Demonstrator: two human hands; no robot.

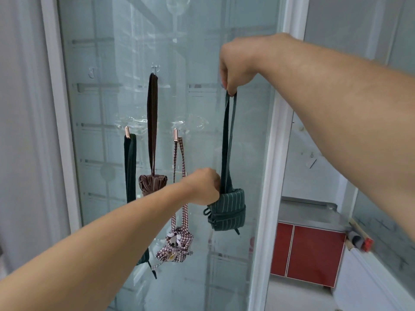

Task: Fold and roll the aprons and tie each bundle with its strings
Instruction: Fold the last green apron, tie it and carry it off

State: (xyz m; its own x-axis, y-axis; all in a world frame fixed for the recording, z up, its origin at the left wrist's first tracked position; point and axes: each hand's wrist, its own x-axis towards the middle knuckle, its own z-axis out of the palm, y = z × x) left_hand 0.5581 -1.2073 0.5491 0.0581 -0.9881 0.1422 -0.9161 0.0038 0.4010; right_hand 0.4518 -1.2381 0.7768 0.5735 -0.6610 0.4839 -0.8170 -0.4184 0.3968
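A rolled, tied green striped apron bundle [228, 209] hangs by its neck loop [228, 140] in front of a frosted glass door [107, 41]. My right hand [235, 63] pinches the top of that loop high up against the glass. My left hand [203, 187] grips the bundle's upper left edge where the loop meets it. On hooks to the left hang a brown striped bundle [152, 184], a checked bundle [176, 245] and a dark green apron strap [130, 169] whose bundle is mostly hidden behind my left forearm.
Metal hooks [175, 134] are stuck on the glass door. A white door frame [267, 176] runs down the right side. Beyond it stands a red cabinet [310, 250] with a steel top, and a ledge with small items at far right.
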